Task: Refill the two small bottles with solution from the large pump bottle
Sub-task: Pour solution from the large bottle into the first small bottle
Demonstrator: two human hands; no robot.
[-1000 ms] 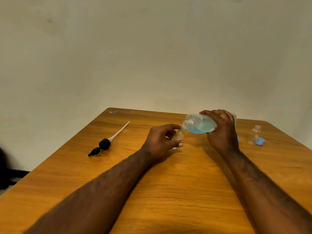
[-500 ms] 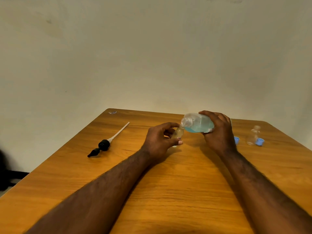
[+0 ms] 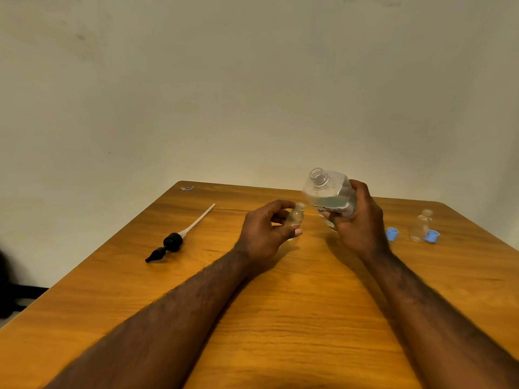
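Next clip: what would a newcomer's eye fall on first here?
The right hand grips the large bottle, uncapped, mouth tilted up, over the middle of the table. Beside it the left hand holds a small bottle. The black pump head lies alone at left.

Wooden table [image 3: 280,318]: pump [image 3: 174,242], bottle [image 3: 421,226], blue caps [image 3: 392,234].

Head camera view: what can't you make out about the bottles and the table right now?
All in the head view:
1. small bottle: lower body hidden by left hand fingers; fill level unclear.
2. large bottle: base and label covered by right hand; print blurred.
3. second small bottle: too small and clear to judge contents.
4. speck at far corner: too small to identify.
5. dark shape: cut off by left edge.
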